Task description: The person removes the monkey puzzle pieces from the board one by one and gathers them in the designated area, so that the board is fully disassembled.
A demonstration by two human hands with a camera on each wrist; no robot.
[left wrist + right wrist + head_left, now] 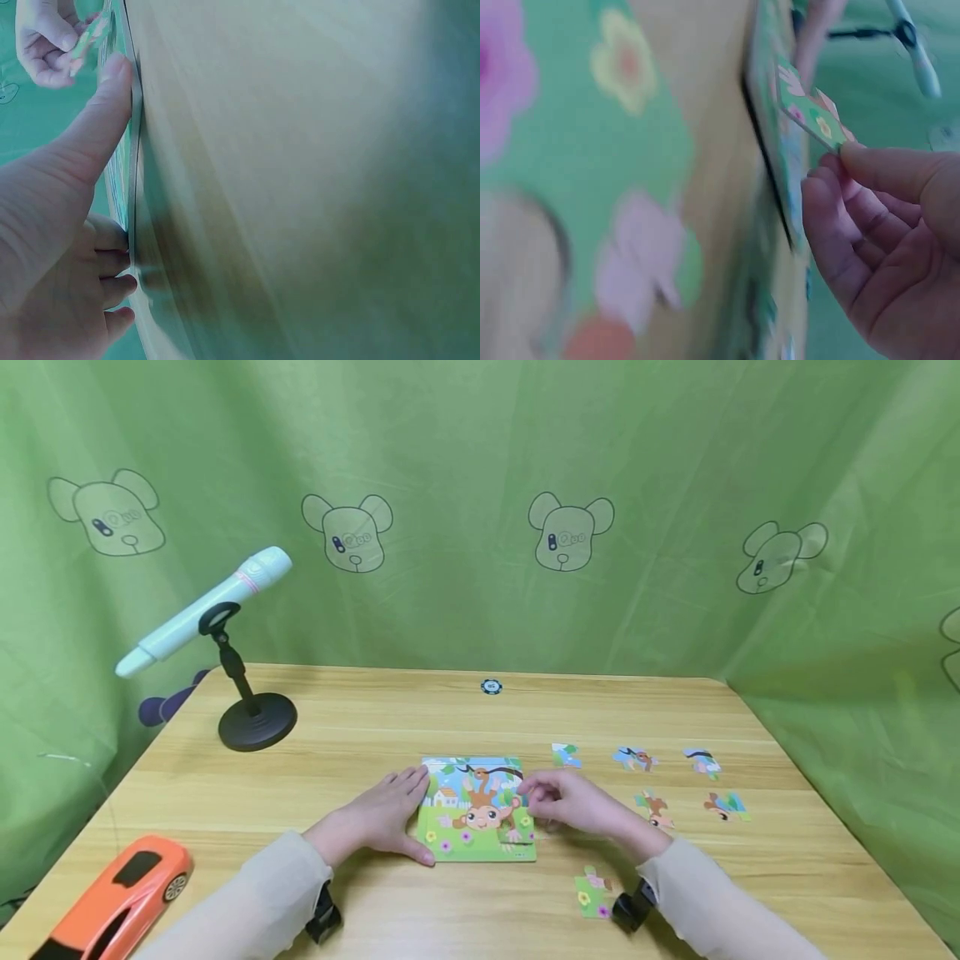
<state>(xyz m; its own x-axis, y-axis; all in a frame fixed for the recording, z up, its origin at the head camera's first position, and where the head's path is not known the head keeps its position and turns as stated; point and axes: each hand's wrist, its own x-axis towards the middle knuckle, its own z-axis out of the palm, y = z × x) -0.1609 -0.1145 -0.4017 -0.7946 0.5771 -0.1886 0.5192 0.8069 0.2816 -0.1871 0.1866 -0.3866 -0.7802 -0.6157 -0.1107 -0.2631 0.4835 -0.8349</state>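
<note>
A jigsaw puzzle board [480, 852] with a monkey, a house and flowers lies flat on the table. My left hand [386, 817] rests along its left side, fingers extended, with the thumb [97, 112] at the near edge. At the board's right side, my right hand [573, 803] pinches a puzzle piece [817, 120] between thumb and fingers. That piece is green with flowers and is held tilted above the board. Another green flowered puzzle piece [592, 897] lies on the table, nearer me than the right hand.
Several loose puzzle pieces [703, 763] lie to the right. A microphone [202, 610] on a black stand [257, 722] occupies the back left, an orange toy car [120, 897] the front left. A round chip [491, 687] lies near the back edge, before a green curtain [465, 443].
</note>
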